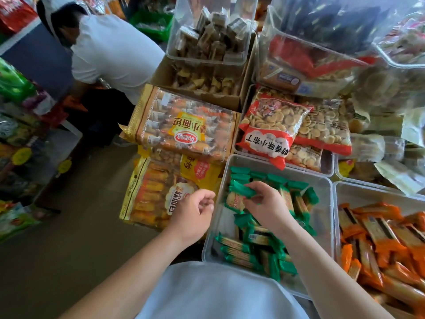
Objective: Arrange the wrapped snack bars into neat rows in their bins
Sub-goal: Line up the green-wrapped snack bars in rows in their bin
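Observation:
A clear plastic bin (326, 217) in front of me holds several green-wrapped snack bars (250, 247), some in a row along the far side, others loose near me. My right hand (264, 206) is inside the bin and pinches one green-wrapped bar (241, 191) above the pile. My left hand (195, 212) hovers just outside the bin's left wall, fingers loosely curled, holding nothing. A second clear bin (358, 192) to the right holds several orange-wrapped bars (379, 238) lying jumbled.
Large bread bags (184, 127) lie left of the bin. Biscuit bags (271, 127) fill a bin behind it. More clear bins (207, 26) and a cardboard box (202, 77) stand farther back. A person in a white shirt (115, 54) bends over at the upper left.

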Action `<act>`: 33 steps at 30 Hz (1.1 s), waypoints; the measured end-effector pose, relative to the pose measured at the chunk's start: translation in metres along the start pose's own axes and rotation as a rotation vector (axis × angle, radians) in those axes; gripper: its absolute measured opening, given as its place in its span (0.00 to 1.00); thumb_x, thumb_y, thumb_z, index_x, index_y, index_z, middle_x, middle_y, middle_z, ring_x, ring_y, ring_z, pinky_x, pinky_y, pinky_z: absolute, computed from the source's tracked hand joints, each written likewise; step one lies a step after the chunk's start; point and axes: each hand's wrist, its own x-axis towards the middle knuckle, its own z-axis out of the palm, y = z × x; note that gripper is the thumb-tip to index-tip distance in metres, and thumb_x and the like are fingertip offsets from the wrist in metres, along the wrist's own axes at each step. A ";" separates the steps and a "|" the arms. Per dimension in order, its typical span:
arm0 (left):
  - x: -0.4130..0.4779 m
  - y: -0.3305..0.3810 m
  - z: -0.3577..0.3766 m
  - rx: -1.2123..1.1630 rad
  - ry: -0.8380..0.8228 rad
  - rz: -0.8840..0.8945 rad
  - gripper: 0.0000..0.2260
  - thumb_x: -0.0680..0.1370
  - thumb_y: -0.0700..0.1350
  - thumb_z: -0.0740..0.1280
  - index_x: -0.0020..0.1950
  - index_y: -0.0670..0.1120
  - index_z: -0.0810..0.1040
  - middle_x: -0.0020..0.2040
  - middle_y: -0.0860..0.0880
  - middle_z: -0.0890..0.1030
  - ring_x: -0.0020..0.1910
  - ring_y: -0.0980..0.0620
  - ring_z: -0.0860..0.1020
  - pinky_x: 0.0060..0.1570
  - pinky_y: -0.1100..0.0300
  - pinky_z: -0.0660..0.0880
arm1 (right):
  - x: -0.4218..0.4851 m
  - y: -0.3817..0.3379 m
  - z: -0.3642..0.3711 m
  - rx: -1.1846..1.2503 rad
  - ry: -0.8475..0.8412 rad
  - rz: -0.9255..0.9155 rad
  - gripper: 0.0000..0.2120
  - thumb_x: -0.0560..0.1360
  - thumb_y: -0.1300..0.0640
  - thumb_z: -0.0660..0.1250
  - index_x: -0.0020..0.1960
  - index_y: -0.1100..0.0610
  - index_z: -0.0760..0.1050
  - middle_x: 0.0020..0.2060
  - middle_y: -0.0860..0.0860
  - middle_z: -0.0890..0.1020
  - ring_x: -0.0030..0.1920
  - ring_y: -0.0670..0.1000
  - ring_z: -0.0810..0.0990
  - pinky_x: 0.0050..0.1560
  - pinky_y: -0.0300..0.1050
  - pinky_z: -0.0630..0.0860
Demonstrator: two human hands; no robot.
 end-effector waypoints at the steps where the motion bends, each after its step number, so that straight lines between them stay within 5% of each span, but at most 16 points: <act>1: -0.003 -0.003 0.000 0.008 -0.022 -0.012 0.12 0.82 0.42 0.68 0.65 0.52 0.81 0.52 0.59 0.82 0.51 0.63 0.80 0.54 0.67 0.79 | 0.004 0.004 0.009 -0.037 -0.013 0.014 0.15 0.77 0.62 0.72 0.62 0.49 0.79 0.50 0.45 0.85 0.46 0.41 0.83 0.50 0.35 0.81; 3: -0.008 -0.008 0.000 0.024 -0.053 -0.034 0.12 0.82 0.43 0.68 0.65 0.51 0.81 0.51 0.59 0.82 0.51 0.61 0.80 0.54 0.64 0.80 | 0.010 0.011 0.026 -0.130 -0.006 0.030 0.17 0.77 0.60 0.73 0.64 0.51 0.80 0.56 0.48 0.83 0.53 0.50 0.83 0.58 0.46 0.82; 6: -0.015 -0.016 0.000 0.076 -0.071 -0.034 0.10 0.82 0.45 0.69 0.63 0.50 0.81 0.49 0.58 0.82 0.48 0.60 0.80 0.49 0.69 0.77 | 0.015 0.015 0.040 -0.350 0.026 0.009 0.17 0.78 0.54 0.73 0.66 0.51 0.78 0.58 0.50 0.76 0.58 0.56 0.79 0.55 0.52 0.80; 9: -0.022 -0.021 0.003 0.091 -0.099 -0.033 0.09 0.81 0.46 0.70 0.61 0.51 0.81 0.49 0.58 0.81 0.47 0.59 0.80 0.43 0.75 0.73 | 0.016 0.013 0.045 -0.409 0.049 0.003 0.16 0.78 0.52 0.72 0.62 0.50 0.71 0.55 0.50 0.80 0.51 0.56 0.80 0.46 0.52 0.80; 13: -0.027 -0.027 0.004 0.098 -0.103 -0.022 0.09 0.81 0.45 0.70 0.61 0.51 0.81 0.48 0.59 0.81 0.46 0.58 0.80 0.47 0.70 0.76 | 0.008 0.013 0.034 -0.233 0.135 0.019 0.19 0.74 0.51 0.77 0.55 0.51 0.69 0.45 0.48 0.80 0.43 0.52 0.79 0.43 0.53 0.80; 16: -0.029 -0.027 0.005 0.108 -0.092 -0.010 0.09 0.81 0.45 0.70 0.61 0.50 0.81 0.48 0.58 0.81 0.46 0.58 0.80 0.49 0.63 0.79 | -0.012 0.015 0.028 -0.257 -0.093 -0.039 0.14 0.72 0.49 0.78 0.51 0.49 0.76 0.43 0.43 0.82 0.42 0.46 0.80 0.44 0.42 0.78; 19: -0.033 -0.026 0.010 0.087 -0.049 -0.017 0.09 0.81 0.44 0.69 0.61 0.50 0.81 0.47 0.58 0.80 0.44 0.58 0.79 0.45 0.65 0.78 | -0.039 0.026 0.048 -0.514 -0.374 -0.045 0.16 0.71 0.45 0.76 0.56 0.47 0.81 0.49 0.46 0.85 0.50 0.51 0.83 0.51 0.46 0.81; 26: -0.052 -0.025 0.013 0.072 -0.007 -0.039 0.10 0.81 0.45 0.68 0.63 0.52 0.81 0.54 0.56 0.81 0.48 0.58 0.80 0.50 0.64 0.79 | -0.039 0.038 0.067 -0.779 -0.396 -0.107 0.20 0.76 0.53 0.66 0.67 0.44 0.76 0.58 0.48 0.83 0.59 0.53 0.82 0.52 0.47 0.81; 30: -0.061 -0.018 0.012 0.088 0.031 0.026 0.10 0.82 0.45 0.68 0.62 0.51 0.82 0.53 0.57 0.80 0.49 0.59 0.79 0.52 0.61 0.79 | -0.048 0.032 0.053 -0.599 -0.258 -0.039 0.19 0.76 0.47 0.67 0.66 0.42 0.77 0.57 0.45 0.85 0.57 0.51 0.83 0.54 0.47 0.81; 33: -0.061 -0.007 0.017 0.143 -0.022 0.136 0.09 0.83 0.44 0.67 0.62 0.50 0.82 0.54 0.56 0.79 0.51 0.60 0.78 0.53 0.62 0.79 | -0.059 0.029 0.023 -0.291 -0.130 0.017 0.11 0.76 0.53 0.70 0.57 0.45 0.81 0.48 0.43 0.86 0.49 0.48 0.84 0.49 0.47 0.81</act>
